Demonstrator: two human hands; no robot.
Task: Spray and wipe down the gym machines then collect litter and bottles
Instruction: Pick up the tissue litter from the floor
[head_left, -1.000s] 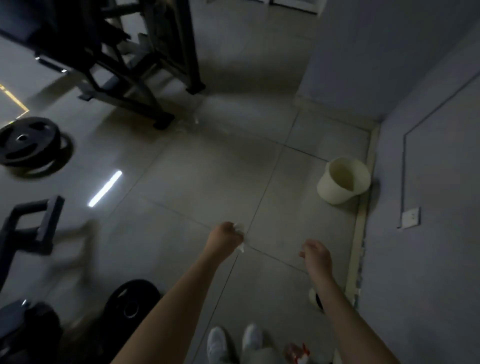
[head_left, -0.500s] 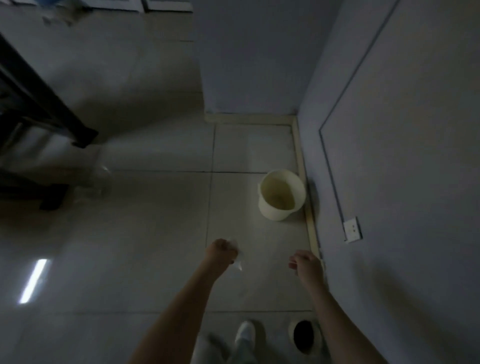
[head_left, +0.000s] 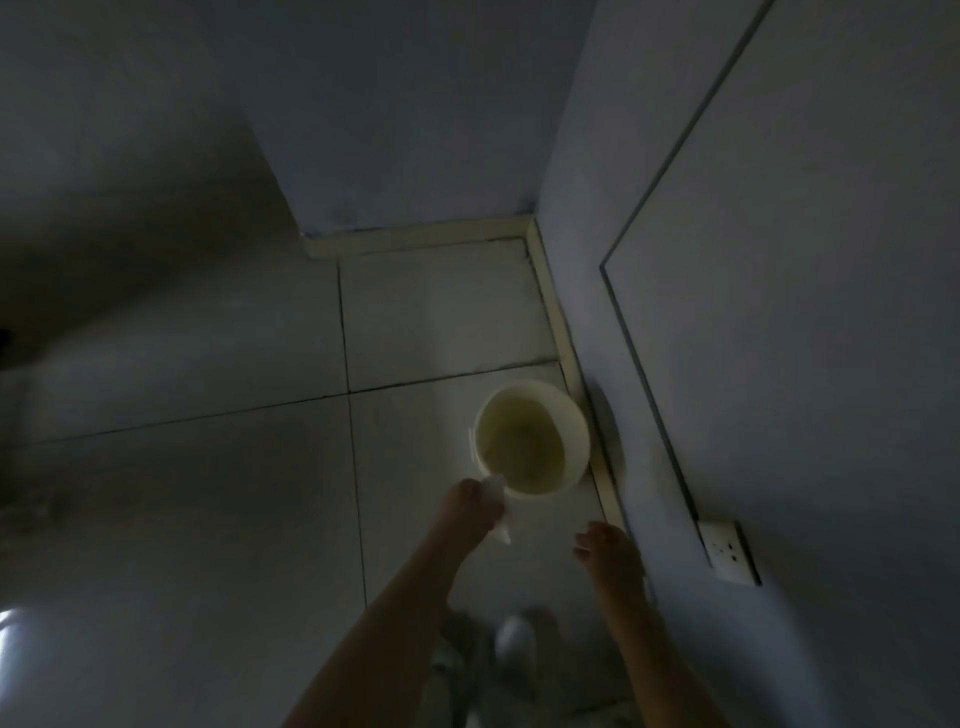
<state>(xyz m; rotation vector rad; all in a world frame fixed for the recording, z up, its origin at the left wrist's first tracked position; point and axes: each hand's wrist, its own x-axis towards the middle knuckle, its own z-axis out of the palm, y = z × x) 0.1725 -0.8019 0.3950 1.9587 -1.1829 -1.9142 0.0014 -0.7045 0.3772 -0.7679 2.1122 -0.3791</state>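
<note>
- One pale bucket (head_left: 532, 437) is sitting on the tiled floor (head_left: 208, 493) close to the right-hand wall (head_left: 779, 364); its inside is looking dim and yellowish, and I cannot tell whether anything is lying in it.
- My left hand (head_left: 467, 506) is closing its grip around a crumpled white tissue (head_left: 496, 501), holding it just at the bucket's near rim.
- My right hand (head_left: 608, 553) is hanging loosely curled with nothing in its grip, near the skirting board (head_left: 558, 322).
- Open floor is spreading away to my left, while the corner is hemming in the bucket behind and to the right.
- A wall socket (head_left: 727, 553) is showing just beside my right wrist, and my white shoe (head_left: 514, 639) is blurring below.
</note>
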